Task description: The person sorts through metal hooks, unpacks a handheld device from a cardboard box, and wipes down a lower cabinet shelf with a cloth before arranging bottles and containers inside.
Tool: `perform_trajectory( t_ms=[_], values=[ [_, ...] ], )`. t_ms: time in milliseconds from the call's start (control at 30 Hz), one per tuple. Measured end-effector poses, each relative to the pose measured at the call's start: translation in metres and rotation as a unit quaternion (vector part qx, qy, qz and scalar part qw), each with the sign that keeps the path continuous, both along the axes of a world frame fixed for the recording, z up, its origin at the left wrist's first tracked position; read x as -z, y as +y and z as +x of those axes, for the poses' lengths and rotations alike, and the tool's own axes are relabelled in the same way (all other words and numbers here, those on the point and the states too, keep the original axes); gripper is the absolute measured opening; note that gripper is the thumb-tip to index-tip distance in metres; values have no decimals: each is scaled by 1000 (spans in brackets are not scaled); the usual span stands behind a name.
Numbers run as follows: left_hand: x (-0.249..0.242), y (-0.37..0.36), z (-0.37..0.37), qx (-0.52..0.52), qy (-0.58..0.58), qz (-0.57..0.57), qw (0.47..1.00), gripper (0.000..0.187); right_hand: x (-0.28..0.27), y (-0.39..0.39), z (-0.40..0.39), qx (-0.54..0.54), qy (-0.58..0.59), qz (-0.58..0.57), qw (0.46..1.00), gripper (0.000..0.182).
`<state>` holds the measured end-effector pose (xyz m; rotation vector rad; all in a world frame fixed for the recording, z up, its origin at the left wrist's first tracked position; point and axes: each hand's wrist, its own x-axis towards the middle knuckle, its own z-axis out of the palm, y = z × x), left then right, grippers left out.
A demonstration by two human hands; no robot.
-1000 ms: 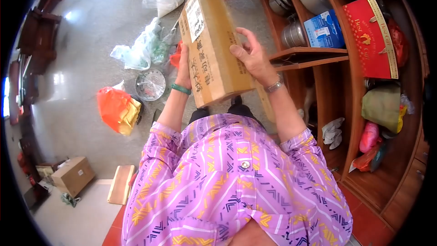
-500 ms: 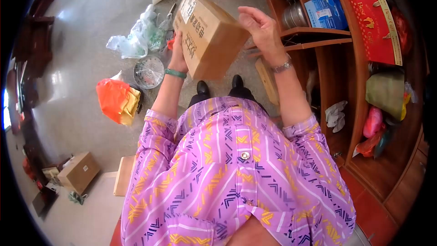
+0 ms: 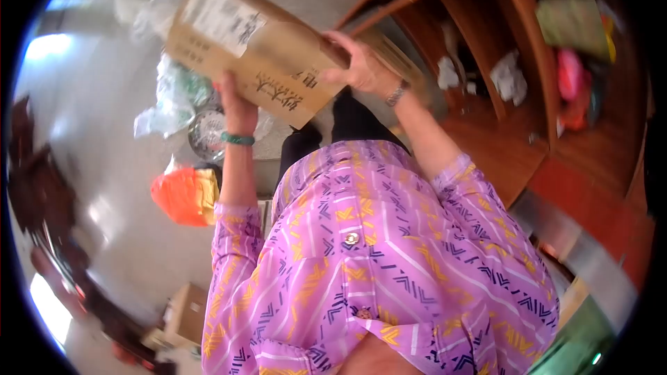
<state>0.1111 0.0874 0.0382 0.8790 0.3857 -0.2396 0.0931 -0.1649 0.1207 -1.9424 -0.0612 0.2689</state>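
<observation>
A brown cardboard box [image 3: 267,52] with a white label and dark printed characters is held up in front of me, tilted. My left hand [image 3: 238,105], with a green bangle at its wrist, supports the box along its lower edge; some of its fingers are hidden behind the box. At the box's right end, my right hand [image 3: 365,69] grips the side, thumb on the printed face. A metal watch [image 3: 397,93] sits on my right wrist.
Wooden shelving [image 3: 479,35] stands to the right, with crumpled white bags [image 3: 511,76] inside. On the floor at left lie plastic bags [image 3: 167,101], a round strainer-like dish [image 3: 207,135] and an orange and yellow bag [image 3: 184,196]. Another carton [image 3: 186,314] is at lower left.
The box has moved left and turned, so its label and printed side face me more. My right hand, apart from the box before, has closed on its right end. The view has shifted.
</observation>
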Motion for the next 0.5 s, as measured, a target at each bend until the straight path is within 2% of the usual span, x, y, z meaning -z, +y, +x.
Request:
perform_trajectory(
  t_ms=[100,167,200,233,300,367,400,467,500],
  values=[
    [11,30,17,71,89,-121,986,89,2,4,-10,42,-17,-54,997,77],
    [3,32,24,25,124,-143,982,100,-6,-2,-16,36,-21,-116,992,77],
    [25,48,32,-5,150,-201,968,102,-5,1,-14,53,-14,-123,991,77],
    [43,58,32,-34,184,-246,951,96,-1,1,-18,45,0,-155,987,76],
    [38,43,26,-11,205,-228,952,89,-1,-2,-27,54,15,-183,981,75],
    [31,38,29,33,218,-204,954,85,-6,-3,-32,19,102,-189,976,72],
    [19,26,25,88,229,-195,949,83,-11,-22,-47,47,114,-199,972,69],
    [11,16,35,180,244,-194,933,80,-23,-42,-52,62,103,-198,973,66],
    [9,2,31,189,241,-188,933,80,-30,-62,-69,65,81,-195,975,64]
  ],
)
